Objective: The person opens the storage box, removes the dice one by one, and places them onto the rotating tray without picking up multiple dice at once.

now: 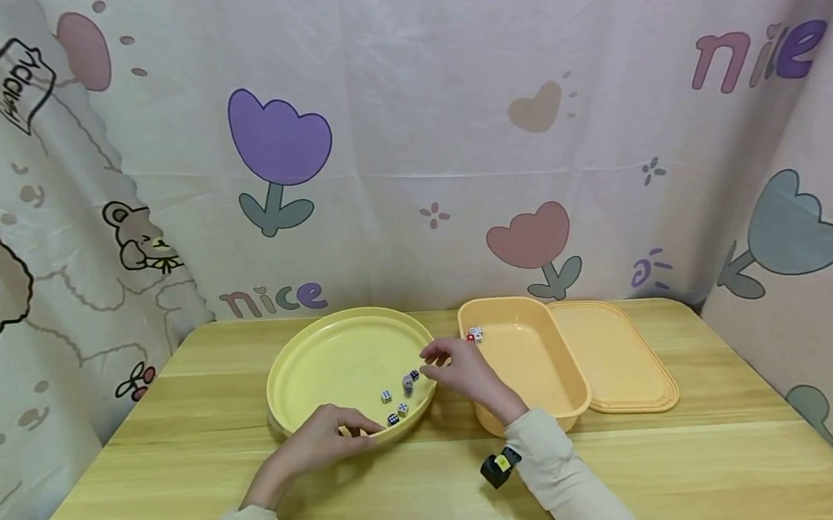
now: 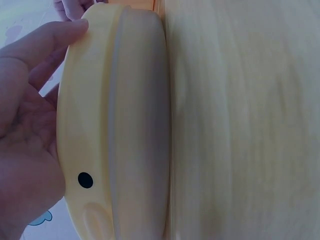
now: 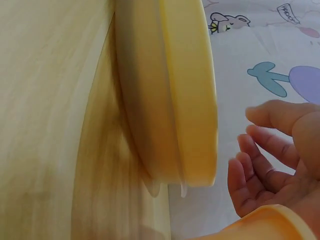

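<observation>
Several white and dark dice (image 1: 387,397) lie in the right front part of a round yellow tray (image 1: 312,349). At its front rim is my left hand (image 1: 321,438); in the left wrist view the thumb (image 2: 75,29) touches the rim from outside, with the other fingers behind it, gripping the edge. My right hand (image 1: 465,368) hovers by the tray's right rim, close to a dark die (image 1: 415,375). Seen from the right wrist, its thumb (image 3: 272,114) and loosely bent fingers stand apart with nothing between them.
Right of the tray stands an orange rectangular box (image 1: 519,346), with a few white and red dice (image 1: 476,335) in its far left corner. Its flat orange lid (image 1: 617,354) lies along the box's right side. A printed curtain (image 1: 404,127) hangs behind the wooden table (image 1: 410,503).
</observation>
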### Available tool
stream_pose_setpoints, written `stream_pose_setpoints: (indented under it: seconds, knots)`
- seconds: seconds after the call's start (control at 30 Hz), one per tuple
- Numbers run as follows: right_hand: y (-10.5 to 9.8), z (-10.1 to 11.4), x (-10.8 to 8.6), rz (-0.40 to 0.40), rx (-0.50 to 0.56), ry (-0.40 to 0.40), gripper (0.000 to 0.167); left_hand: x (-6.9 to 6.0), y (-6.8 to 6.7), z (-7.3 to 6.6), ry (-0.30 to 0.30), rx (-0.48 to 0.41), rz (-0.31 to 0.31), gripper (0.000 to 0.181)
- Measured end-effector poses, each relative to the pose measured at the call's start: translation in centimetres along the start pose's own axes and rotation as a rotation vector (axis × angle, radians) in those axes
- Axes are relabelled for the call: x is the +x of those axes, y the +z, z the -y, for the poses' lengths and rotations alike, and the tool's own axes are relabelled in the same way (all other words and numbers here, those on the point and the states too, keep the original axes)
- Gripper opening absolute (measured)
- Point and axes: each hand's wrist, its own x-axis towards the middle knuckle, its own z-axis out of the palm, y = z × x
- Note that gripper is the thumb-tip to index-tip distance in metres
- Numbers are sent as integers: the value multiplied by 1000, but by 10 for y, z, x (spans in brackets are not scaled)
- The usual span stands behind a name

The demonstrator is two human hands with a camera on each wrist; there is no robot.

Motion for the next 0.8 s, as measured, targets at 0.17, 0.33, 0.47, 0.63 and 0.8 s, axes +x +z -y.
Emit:
stream_pose_setpoints:
  seconds: [0.17,0.33,0.47,0.63,0.8]
  knots:
    - [1,-1,1,-14,-13,6,15,0,0,0,2,-1,0,19]
    - [1,-2,2,-13,-13,2,15,0,0,0,1,3,0,19]
    - [1,-2,2,-9,-8,5,16,0,0,0,-3,5,-1,19]
    - [0,-2,2,-4,-2,6,16,0,0,0,-1,7,-1,18]
    - [1,-3,1,0,4,14,16,0,0,0,-1,6,-1,18]
